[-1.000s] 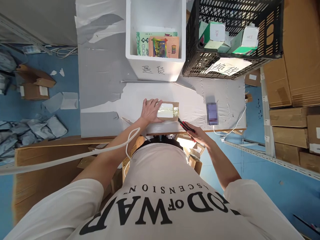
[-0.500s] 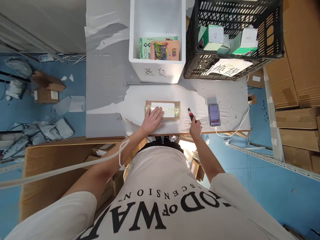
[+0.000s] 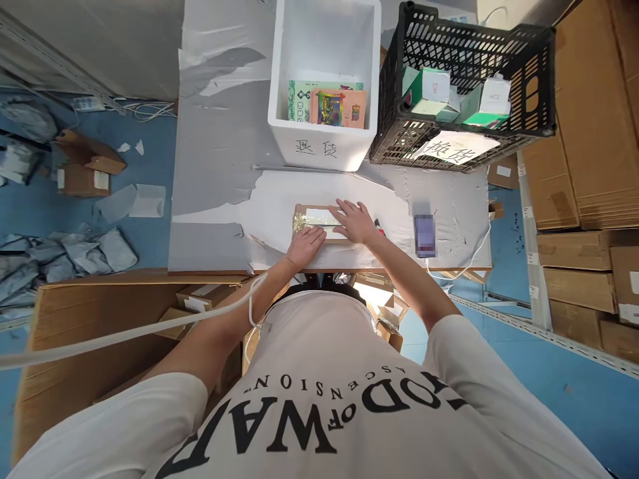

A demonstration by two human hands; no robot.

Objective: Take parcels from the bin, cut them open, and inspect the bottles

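A small cardboard box (image 3: 299,218) with a white label and clear tape lies flat on the table in front of me. My left hand (image 3: 306,245) rests on its lower left part, fingers stretched out. Across the right part of the box lies my right hand (image 3: 353,221), fingers spread and holding nothing. A thin dark line crosses the label between the hands; whether it is a slit I cannot tell. Just right of my right wrist, a red and black utility knife (image 3: 379,227) lies on the table, mostly hidden by the forearm.
A phone (image 3: 425,234) with a white cable lies to the right. Behind stand a white foam bin (image 3: 324,150) holding printed packets and a black crate (image 3: 539,93) with green-white boxes. A large open carton (image 3: 90,332) is at lower left; stacked cartons (image 3: 574,249) stand right.
My right hand has let go of the utility knife and moved left onto the box. My left hand has slid slightly down toward the box's near edge. The view has shifted slightly.
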